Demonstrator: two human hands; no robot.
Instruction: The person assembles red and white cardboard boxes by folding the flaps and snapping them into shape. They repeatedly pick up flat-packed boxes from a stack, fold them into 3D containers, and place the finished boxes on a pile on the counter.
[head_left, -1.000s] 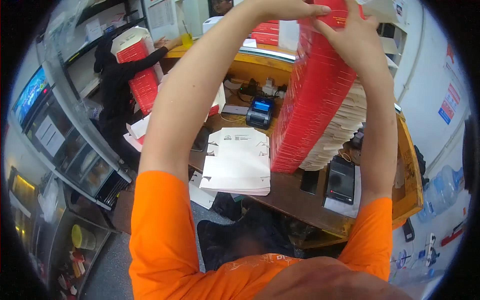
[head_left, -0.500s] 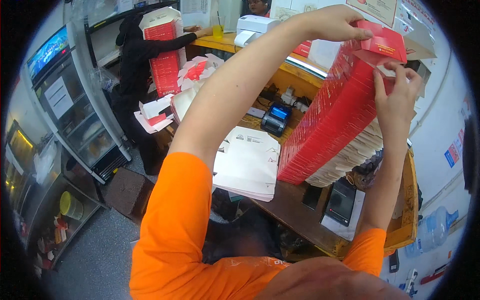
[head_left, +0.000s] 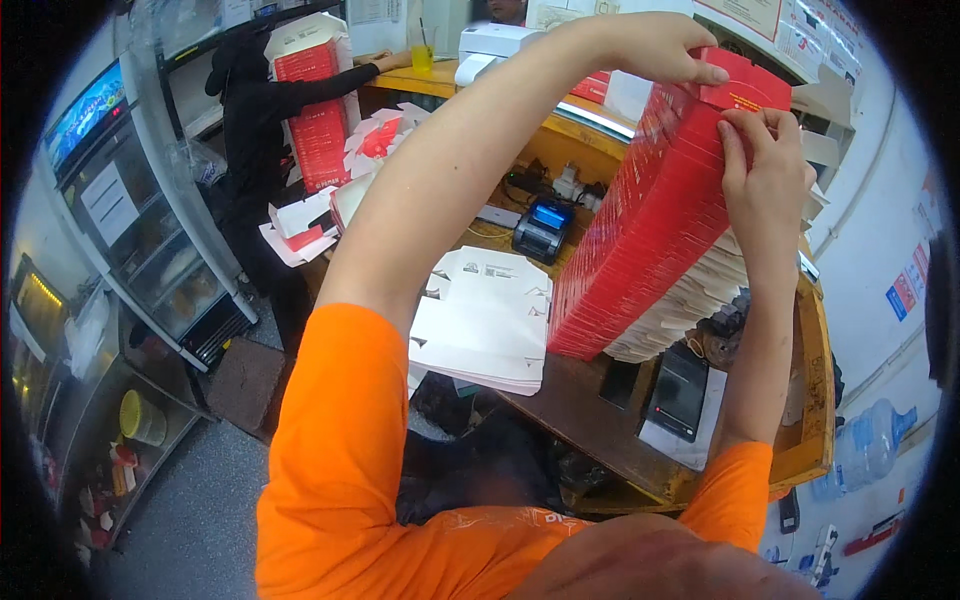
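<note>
A tall leaning stack of red cartons [head_left: 640, 220] with pale inner flaps rises from the counter on the right. On its top lies one red carton [head_left: 745, 82], held between both my hands. At the far left corner of this carton, my left hand [head_left: 672, 50] is closed with its thumb over the edge. My right hand [head_left: 768, 150] pinches the near edge, fingers bent and thumb against the red side. The carton's underside is hidden. Left of the stack, flat white cardboard blanks [head_left: 485, 310] lie in a pile.
A card terminal [head_left: 545, 230], a dark phone [head_left: 620, 382] and a black tablet [head_left: 678, 395] rest on the counter [head_left: 560, 415]. A person in black [head_left: 255, 130] stands at the far left by another red carton stack [head_left: 318, 120]. A glass-door fridge [head_left: 150, 220] stands left.
The top carton has come down flatter onto the stack, and its near-side gap has narrowed. Both hands keep hold of it. The whole view has shifted slightly.
</note>
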